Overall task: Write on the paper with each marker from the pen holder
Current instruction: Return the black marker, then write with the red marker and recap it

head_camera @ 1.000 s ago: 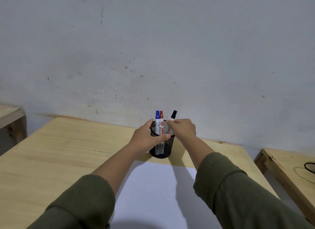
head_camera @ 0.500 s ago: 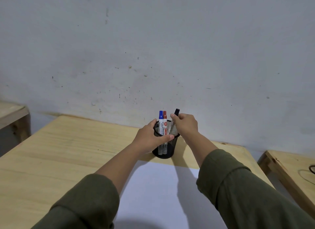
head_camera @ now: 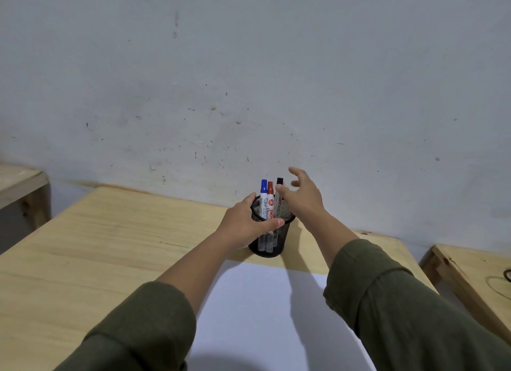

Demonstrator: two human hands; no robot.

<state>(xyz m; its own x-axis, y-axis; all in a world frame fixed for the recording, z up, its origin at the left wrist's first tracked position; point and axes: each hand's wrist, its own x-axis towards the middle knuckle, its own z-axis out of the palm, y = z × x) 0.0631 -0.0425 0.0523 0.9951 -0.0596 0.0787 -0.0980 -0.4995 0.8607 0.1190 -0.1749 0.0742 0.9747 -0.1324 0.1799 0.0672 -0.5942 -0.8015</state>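
The left hand (head_camera: pixel 246 221), at frame centre, is curling its fingers round the mesh pen holder (head_camera: pixel 272 233), probably steadying it. The right hand (head_camera: pixel 302 195) is hovering beside the black marker (head_camera: pixel 278 193), fingers spread, gripping nothing. Blue marker (head_camera: pixel 263 195) and red marker (head_camera: pixel 270 197) are crowding alongside. Paper (head_camera: pixel 265 310) is lying below on the table (head_camera: pixel 110 232).

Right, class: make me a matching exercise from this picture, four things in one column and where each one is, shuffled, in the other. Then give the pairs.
Things:
1. blue marker
2. paper
3. left hand
4. right hand

Places:
A. lying on the table, nearest the person
B. gripping the pen holder
C. open above the holder's right rim
D. standing in the holder, leftmost

Pairs: 1-D, 2-A, 3-B, 4-C
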